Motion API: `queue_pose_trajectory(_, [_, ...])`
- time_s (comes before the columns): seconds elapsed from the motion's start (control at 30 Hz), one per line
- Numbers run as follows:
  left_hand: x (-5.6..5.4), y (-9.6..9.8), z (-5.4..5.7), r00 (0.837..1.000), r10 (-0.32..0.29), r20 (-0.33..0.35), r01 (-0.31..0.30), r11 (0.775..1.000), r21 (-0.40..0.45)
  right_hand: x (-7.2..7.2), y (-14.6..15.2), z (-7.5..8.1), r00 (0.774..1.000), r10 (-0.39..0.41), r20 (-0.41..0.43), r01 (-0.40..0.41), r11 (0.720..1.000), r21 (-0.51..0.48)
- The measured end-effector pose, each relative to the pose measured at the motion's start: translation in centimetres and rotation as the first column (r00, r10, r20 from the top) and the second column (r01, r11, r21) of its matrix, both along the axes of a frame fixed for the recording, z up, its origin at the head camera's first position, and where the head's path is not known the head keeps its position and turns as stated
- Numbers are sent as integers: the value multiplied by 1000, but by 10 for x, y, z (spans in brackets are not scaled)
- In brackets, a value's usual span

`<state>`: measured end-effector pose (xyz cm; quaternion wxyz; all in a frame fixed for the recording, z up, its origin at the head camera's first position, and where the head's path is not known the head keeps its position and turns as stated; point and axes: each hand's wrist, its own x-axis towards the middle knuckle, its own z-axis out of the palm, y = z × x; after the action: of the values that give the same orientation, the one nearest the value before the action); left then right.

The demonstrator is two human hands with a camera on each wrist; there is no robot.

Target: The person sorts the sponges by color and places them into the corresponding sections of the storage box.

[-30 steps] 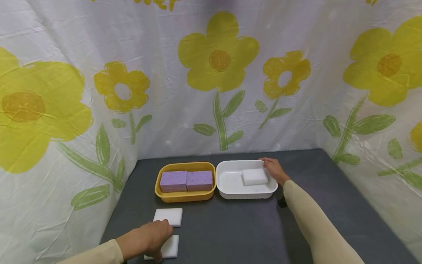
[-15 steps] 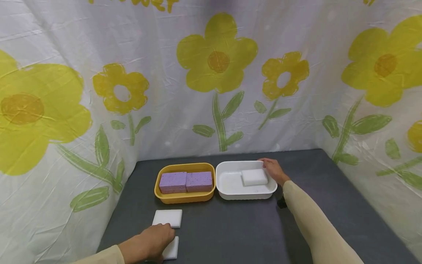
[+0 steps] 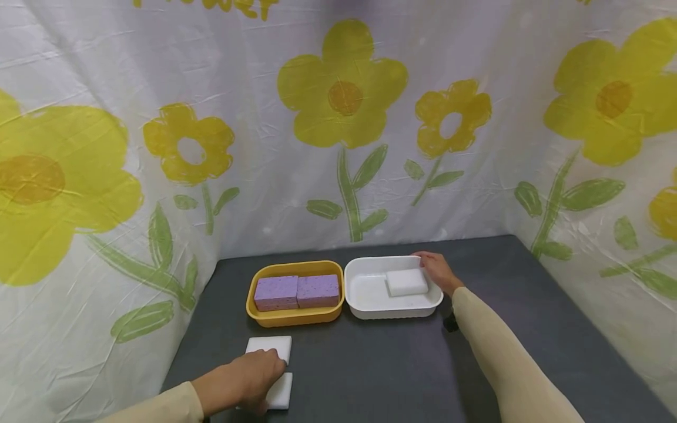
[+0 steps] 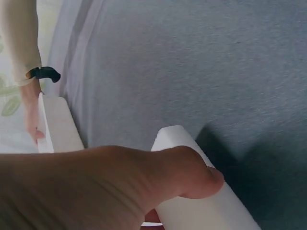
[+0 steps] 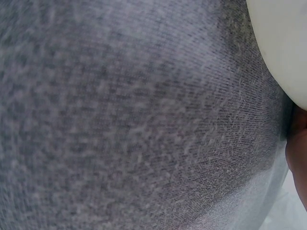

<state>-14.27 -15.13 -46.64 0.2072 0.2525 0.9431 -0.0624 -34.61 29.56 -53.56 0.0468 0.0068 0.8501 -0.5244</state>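
Note:
My left hand (image 3: 243, 379) pinches a white sponge block (image 3: 281, 392) at the front left. In the left wrist view the thumb lies across the block's (image 4: 206, 206) face, above its shadow on the cloth. Just behind this hand a second white sponge (image 3: 271, 346) lies flat, partly covered by the knuckles. At the back, my right hand (image 3: 439, 273) holds the right end of a white tray (image 3: 367, 291) by its rim. One more white sponge (image 3: 407, 282) rests inside that tray, toward its right side. The right wrist view catches only a finger below the tray's curved wall (image 5: 283, 38).
Close against the white tray's left side stands a yellow tray (image 3: 296, 319) with two purple sponges (image 3: 276, 291) side by side. Dark grey cloth (image 3: 365, 370) covers the table. A white curtain (image 3: 264, 217) with yellow flowers hangs behind and along the sides.
The left hand has closed round the front white sponge and shifted it slightly right and up in the head view. The right hand has stayed at the white tray.

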Motion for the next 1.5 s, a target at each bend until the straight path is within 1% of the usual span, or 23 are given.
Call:
queue_pose_trajectory(0.23, [-18, 12, 16, 999, -43, 8, 43, 999, 10, -2, 0, 2, 1000, -18, 0, 18, 1000, -4])
queue_pose_trajectory(0.33, [-27, 18, 26, 998, -66, 7, 66, 998, 9, -2, 0, 2, 1000, -18, -1, 18, 1000, -9])
queue_pose_trajectory(0.43, [-35, 24, 35, 994, -103, -29, 104, 994, 28, -4, 0, 2, 1000, -16, -1, 16, 1000, -10])
queue_pose_trajectory(0.53, [-43, 31, 43, 986, -140, -94, 145, 988, 53, -4, 1, 2, 1000, -11, -8, 11, 1000, -6])
queue_pose_trajectory(0.67, [-56, 44, 48, 977, -150, -152, 165, 982, 93, -5, 0, 2, 1000, -10, -25, 10, 1000, -2])
queue_pose_trajectory(0.77, [-67, 55, 49, 972, -154, -178, 178, 976, 129, -5, 0, 0, 999, -13, -36, 13, 1000, 2])
queue_pose_trajectory(0.87, [-76, 66, 48, 962, -174, -212, 209, 965, 156, -4, 0, -2, 999, -17, -43, 17, 1000, 3])
queue_pose_trajectory(0.93, [-83, 73, 47, 951, -192, -244, 239, 954, 180, -3, 0, -3, 999, -23, -44, 23, 1000, -1])
queue_pose_trajectory(1.0, [-89, 79, 44, 935, -214, -284, 275, 942, 194, -2, 0, -4, 999, -19, -41, 19, 1000, -5])
queue_pose_trajectory(1.07, [-96, 85, 42, 921, -222, -320, 300, 929, 218, -1, 0, -5, 999, -26, -35, 26, 1000, -10])
queue_pose_trajectory(1.1, [-100, 88, 41, 917, -222, -330, 306, 925, 228, -1, 0, -6, 999, -26, -36, 25, 1000, -10])
queue_pose_trajectory(1.17, [-107, 94, 38, 915, -215, -342, 308, 919, 246, -1, 0, -7, 999, -23, -35, 23, 1000, -9])
queue_pose_trajectory(1.27, [-118, 104, 34, 918, -201, -341, 298, 917, 263, -2, 0, -9, 999, -31, -30, 31, 999, -15])
queue_pose_trajectory(1.4, [-130, 116, 29, 915, -208, -344, 302, 921, 246, -3, 0, -7, 999, -25, -21, 25, 1000, -17])
queue_pose_trajectory(1.5, [-136, 124, 27, 906, -228, -356, 319, 921, 223, -3, 1, -5, 1000, -20, -20, 20, 1000, -18])
